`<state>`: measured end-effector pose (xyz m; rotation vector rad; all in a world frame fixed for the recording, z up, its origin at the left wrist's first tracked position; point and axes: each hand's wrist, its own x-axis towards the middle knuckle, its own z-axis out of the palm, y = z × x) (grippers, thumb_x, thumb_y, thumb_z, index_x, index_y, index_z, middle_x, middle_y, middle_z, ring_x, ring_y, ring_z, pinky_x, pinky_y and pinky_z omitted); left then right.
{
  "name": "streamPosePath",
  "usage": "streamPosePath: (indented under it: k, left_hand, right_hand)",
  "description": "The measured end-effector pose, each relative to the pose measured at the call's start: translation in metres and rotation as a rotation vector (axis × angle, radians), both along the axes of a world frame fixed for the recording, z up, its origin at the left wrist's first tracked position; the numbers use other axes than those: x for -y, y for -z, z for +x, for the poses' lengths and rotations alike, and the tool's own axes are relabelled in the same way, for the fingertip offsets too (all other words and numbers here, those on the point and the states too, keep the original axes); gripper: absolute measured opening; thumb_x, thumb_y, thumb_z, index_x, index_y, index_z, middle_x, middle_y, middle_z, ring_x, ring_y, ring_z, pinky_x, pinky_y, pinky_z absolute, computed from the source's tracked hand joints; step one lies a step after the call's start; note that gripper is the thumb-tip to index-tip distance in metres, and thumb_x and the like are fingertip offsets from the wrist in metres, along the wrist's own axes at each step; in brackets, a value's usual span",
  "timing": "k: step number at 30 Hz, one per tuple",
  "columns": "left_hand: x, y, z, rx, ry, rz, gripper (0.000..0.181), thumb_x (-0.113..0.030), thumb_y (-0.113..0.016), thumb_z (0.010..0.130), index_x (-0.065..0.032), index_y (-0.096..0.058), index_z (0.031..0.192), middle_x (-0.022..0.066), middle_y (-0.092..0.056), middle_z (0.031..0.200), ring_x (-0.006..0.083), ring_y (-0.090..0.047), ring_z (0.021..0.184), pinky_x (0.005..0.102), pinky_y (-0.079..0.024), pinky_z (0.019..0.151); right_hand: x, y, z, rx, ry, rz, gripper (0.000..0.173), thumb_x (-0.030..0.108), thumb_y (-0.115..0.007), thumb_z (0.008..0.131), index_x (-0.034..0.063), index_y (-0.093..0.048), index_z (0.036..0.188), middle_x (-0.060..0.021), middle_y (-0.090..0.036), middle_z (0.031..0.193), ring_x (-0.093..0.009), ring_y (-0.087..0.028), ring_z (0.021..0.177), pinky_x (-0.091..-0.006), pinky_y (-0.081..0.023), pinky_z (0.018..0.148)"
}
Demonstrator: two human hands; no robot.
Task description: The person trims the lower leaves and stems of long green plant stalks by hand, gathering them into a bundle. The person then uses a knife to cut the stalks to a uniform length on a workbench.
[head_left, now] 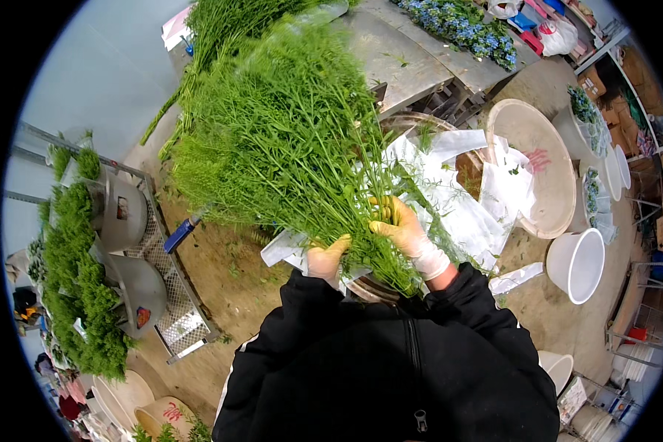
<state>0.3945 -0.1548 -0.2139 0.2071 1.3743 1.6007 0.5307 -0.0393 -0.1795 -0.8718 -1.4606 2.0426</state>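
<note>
A large bunch of feathery green stems (287, 132) fans out in front of me, its leafy tops towards the steel table and its stem ends near my jacket. My left hand (327, 257), in a glove stained yellow at the fingers, grips the near left side of the bunch. On the right, my gloved right hand (400, 229) has its fingers curled around the stems. Below the bunch stands a round bin (375, 290), mostly hidden, with crumpled white wrapping sheets (447, 188) and loose green sprigs over it.
More green stems (226, 27) and blue flowers (464, 27) lie on the steel table (398, 61). To my right stand a large beige tub (558, 182) and a white bucket (577, 268). A mesh cart (182, 315) at left carries grey buckets (138, 293) of greenery. Trimmings litter the floor.
</note>
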Motion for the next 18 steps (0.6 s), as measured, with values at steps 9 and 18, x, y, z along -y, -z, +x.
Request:
streamPosePath:
  k: [9,18]
  left_hand:
    - [0.009,0.018,0.055,-0.084,0.090,0.263,0.055,0.000,-0.073,0.072,0.0010,-0.047,0.120,0.0103,-0.057,0.113,0.0194,-0.057,0.099,0.0314,-0.046,0.088]
    - [0.005,-0.006,0.006,0.236,-0.013,0.219,0.052,-0.046,-0.040,0.094,0.0001,-0.051,0.115,0.0109,-0.060,0.105,0.0211,-0.059,0.088,0.0327,-0.050,0.076]
  right_hand:
    - [0.010,0.032,0.013,-0.158,-0.025,-0.309,0.076,0.000,-0.066,0.070,0.0008,-0.029,0.137,-0.0098,-0.047,0.125,-0.019,-0.048,0.112,-0.0294,-0.037,0.097]
    - [0.025,0.015,0.014,0.320,-0.150,0.221,0.090,0.009,-0.074,0.069,0.0018,-0.021,0.141,-0.0155,-0.042,0.132,-0.023,-0.040,0.121,-0.0304,-0.032,0.101]
